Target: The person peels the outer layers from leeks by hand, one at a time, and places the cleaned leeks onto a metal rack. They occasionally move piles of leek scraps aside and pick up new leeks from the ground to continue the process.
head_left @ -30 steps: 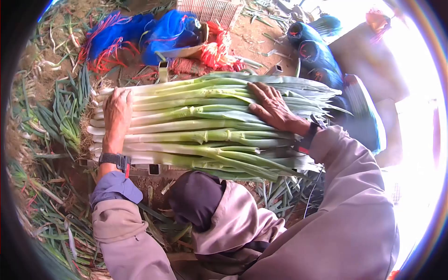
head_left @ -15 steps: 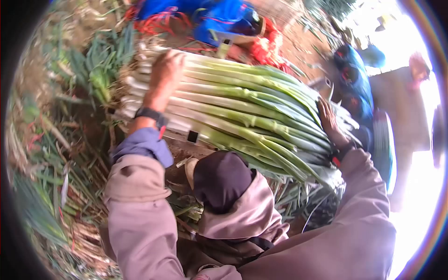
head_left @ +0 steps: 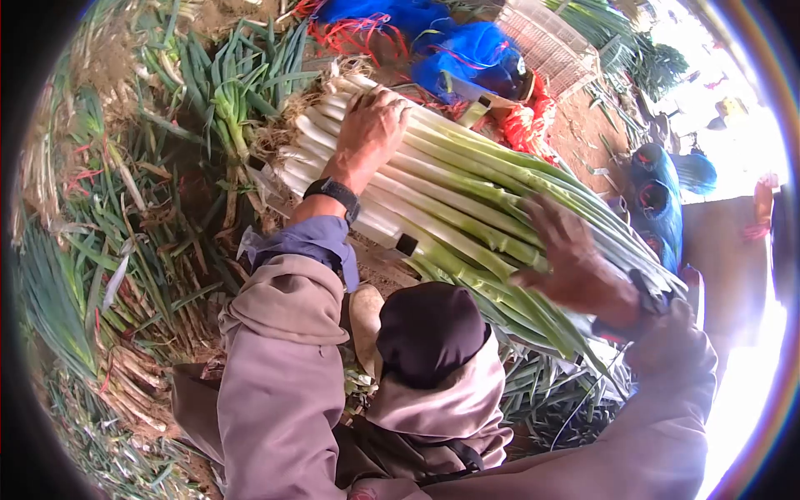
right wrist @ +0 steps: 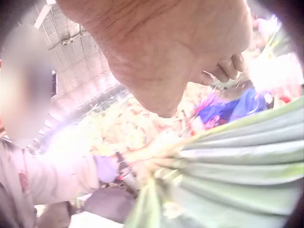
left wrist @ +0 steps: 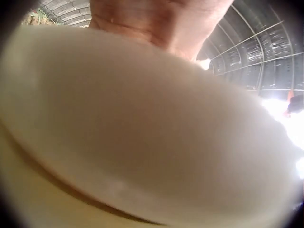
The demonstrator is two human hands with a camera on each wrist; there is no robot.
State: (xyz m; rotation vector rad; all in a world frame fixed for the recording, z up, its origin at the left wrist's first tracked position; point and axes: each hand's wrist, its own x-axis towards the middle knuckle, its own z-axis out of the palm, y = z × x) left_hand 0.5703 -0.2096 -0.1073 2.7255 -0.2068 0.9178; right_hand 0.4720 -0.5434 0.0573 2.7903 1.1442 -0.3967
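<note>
Long green onions (head_left: 467, 192) lie side by side in a thick layer on a low frame (head_left: 392, 237) with square tube ends. Their white root ends point to the far left, their leaves to the near right. At the white ends, my left hand (head_left: 372, 137) grips the stalks with bent fingers; its fingertips are hidden. A pale stalk (left wrist: 142, 123) fills most of the left wrist view. Over the green leaves, my right hand (head_left: 579, 258) is blurred, its fingers spread and holding nothing. Fanned leaves (right wrist: 247, 166) show below this hand in the right wrist view.
Loose green onions (head_left: 242, 83) and trimmings cover the ground to the left. Beyond the frame are blue netting (head_left: 467, 58), red string (head_left: 533, 121) and a wire basket (head_left: 550, 46). Blue-wrapped bundles (head_left: 654, 196) stand at right. Close in front is a capped head (head_left: 429, 333).
The head view has turned, so the onions now slant down to the right. My right hand has drawn back from the far leaves towards me. My left hand stays at the white ends.
</note>
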